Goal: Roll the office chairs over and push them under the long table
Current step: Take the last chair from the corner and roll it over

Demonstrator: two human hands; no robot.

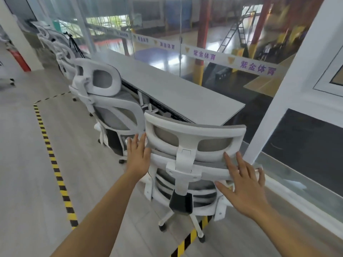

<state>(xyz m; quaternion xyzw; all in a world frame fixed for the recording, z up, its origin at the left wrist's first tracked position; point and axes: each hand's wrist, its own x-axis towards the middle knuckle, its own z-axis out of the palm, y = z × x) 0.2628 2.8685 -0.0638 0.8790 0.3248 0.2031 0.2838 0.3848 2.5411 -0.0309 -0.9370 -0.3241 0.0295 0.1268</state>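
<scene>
The tabletop [172, 89] runs along the glass wall [213, 34], so chairs can only go in from our side; a second chair [111, 101] is already tucked in just left, with more blurred ones further down the row. Our chair [187, 154] sits at the near end of the tabletop, back toward us, seat apparently partly under the edge, base on the striped floor tape [55, 164]. Left hand [138, 154] lies flat with straight fingers against the back's left edge, right hand [243, 184] spread flat on the upper right frame, neither gripping, which we judge suits a straight push from both sides.
</scene>
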